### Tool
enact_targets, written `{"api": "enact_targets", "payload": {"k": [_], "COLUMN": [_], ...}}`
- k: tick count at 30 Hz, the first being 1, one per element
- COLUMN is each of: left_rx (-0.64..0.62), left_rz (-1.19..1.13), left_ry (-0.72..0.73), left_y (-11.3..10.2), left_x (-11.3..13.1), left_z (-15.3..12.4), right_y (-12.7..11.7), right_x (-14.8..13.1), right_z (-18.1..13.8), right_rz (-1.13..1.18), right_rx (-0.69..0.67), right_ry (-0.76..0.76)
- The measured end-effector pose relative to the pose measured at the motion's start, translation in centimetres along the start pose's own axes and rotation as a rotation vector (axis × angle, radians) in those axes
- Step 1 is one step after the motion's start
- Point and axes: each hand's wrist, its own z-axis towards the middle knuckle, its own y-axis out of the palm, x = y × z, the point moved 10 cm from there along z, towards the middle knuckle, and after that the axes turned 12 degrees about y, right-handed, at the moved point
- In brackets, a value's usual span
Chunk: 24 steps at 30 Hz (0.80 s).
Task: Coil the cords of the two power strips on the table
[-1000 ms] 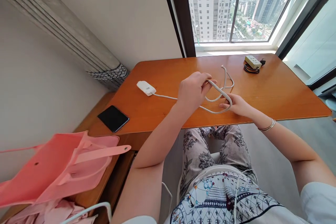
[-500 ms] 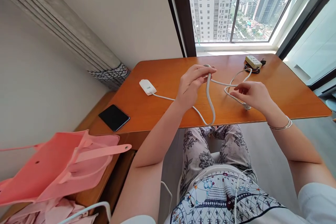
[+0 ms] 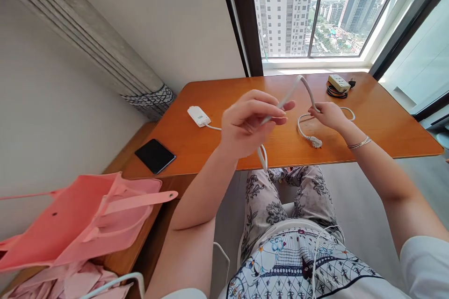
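My left hand (image 3: 250,121) is raised over the middle of the table, its fingers closed around a white power cable (image 3: 308,91). From there the cable arches up and over to my right hand (image 3: 328,114), which pinches it. Below my left palm a loop of the same cable hangs at the table's front edge. The cable's plug (image 3: 315,142) lies on the tabletop just below my right hand, with a curve of cord around it. At the left, the cable's other end runs to a white power strip (image 3: 199,116) lying on the table.
A black tablet (image 3: 155,155) lies at the table's left front. Near the window sits a beige socket block (image 3: 338,82) with a coiled black cord. An open pink bag (image 3: 84,219) rests at the lower left. The wooden table (image 3: 393,131) ends just above my lap.
My right hand has gone from beside the plug to gripping the cable further up. The cable now arches between both hands. The plug has shifted left, and my left hand has turned palm inward.
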Motion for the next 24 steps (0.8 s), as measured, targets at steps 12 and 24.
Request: {"api": "enact_targets", "payload": {"k": [12,24], "left_rx": [-0.121,0.284], "left_rz": [0.526,0.538], "left_ry": [-0.272,-0.349], "left_y": [-7.0,-18.2], "left_x": [-10.4,-19.6], "left_z": [-0.2,-4.3], "right_y": [-16.9,-19.6], "right_x": [3.7,12.8], "right_z": [-5.1,-6.3], "right_rz": [0.339,-0.007], "right_rx": [0.907,0.848], "right_ry": [0.125,0.482]}}
